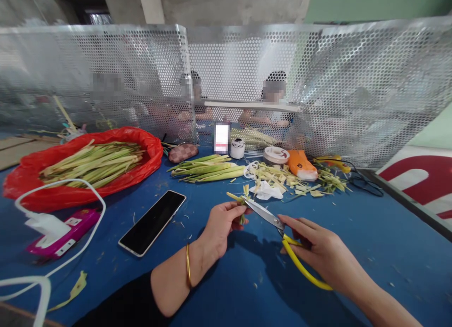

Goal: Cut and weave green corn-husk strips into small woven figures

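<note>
My left hand [226, 223] pinches a small piece of green and yellow plant leaves [243, 198] between thumb and fingers, above the blue table. Yellow-handled scissors [268, 217] are gripped in my right hand [312, 237], the blades pointing left and upward. Their tips touch or overlap the leaf piece; whether they cut into it I cannot tell. Just beyond my hands lie a white crumpled tissue [266, 190] and a heap of pale leaf scraps [271, 174]. A bundle of long green leaves [208, 169] rests farther back.
A red plastic bag [21, 176] of leaf strips, a magenta power strip [63, 235] with white cable and a black phone [152, 222] are on the left. Behind stand a lit phone [221, 137], a thread spool [237, 149] and a perforated metal screen [243, 58], with people beyond it.
</note>
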`<state>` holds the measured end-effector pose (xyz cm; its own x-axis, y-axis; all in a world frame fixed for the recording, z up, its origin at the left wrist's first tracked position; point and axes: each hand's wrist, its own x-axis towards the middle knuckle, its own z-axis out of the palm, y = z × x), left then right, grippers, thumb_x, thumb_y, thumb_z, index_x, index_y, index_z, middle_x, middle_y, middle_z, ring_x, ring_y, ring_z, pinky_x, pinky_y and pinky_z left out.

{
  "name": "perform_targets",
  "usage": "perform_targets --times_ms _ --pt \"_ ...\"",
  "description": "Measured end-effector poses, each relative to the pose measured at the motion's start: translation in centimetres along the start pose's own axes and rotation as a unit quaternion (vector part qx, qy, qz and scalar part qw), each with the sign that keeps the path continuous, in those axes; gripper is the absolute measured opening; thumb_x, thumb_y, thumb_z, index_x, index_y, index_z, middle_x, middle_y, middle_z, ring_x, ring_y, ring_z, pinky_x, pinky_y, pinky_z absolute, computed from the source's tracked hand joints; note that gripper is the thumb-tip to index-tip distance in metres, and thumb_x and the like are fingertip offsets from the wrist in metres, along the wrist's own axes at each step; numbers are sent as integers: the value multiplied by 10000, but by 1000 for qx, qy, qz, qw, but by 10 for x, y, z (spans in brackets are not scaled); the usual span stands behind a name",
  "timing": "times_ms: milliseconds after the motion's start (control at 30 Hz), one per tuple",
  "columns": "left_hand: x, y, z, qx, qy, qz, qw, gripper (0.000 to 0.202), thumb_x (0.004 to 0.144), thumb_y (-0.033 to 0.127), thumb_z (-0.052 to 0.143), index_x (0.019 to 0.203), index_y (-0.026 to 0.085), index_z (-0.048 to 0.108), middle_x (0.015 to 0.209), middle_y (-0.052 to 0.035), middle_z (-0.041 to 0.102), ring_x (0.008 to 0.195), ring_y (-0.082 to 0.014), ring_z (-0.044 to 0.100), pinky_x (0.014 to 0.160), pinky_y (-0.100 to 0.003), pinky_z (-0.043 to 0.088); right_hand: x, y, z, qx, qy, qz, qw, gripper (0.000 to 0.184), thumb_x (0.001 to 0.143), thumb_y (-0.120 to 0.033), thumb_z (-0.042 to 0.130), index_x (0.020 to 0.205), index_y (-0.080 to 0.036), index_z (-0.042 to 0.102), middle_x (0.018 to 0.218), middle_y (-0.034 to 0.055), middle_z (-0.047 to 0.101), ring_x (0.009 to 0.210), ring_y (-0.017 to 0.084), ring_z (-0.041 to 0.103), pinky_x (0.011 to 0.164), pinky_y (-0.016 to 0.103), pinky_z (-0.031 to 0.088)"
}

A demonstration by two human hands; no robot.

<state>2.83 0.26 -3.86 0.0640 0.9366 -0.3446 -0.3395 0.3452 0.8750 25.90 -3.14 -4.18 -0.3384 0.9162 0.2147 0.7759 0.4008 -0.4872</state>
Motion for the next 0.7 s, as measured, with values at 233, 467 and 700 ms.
perform_targets --times_ms 233,467,700 --pt "1 2 -1 5 7 11 1000 142 715 184 697 836 110 699 829 -87 715 548 -77 577 495 -184 405 0 4 0 91 -21 72 993 480 827 -397 601 1268 -207 593 927 58 693 755 181 658 703 249 536" --pt "7 4 -4 -12 37 28 999 141 705 138 673 837 132 722 741 -46 685 606 -94 599 529 -189 429 0 4 -4 185 -60 109 975 606 801 -480 632 1320 -182 535 909 59 684 883 231 633 790 289 529" --pt "5 3 -4 -8 10 28 1000 103 700 171 684 789 132 719 746 -48 674 607 -101 592 539 -205 425 0 0 -2 207 -84 124 967 575 792 -487 645 1282 -192 589 1012 53 693 913 242 630 809 297 522"
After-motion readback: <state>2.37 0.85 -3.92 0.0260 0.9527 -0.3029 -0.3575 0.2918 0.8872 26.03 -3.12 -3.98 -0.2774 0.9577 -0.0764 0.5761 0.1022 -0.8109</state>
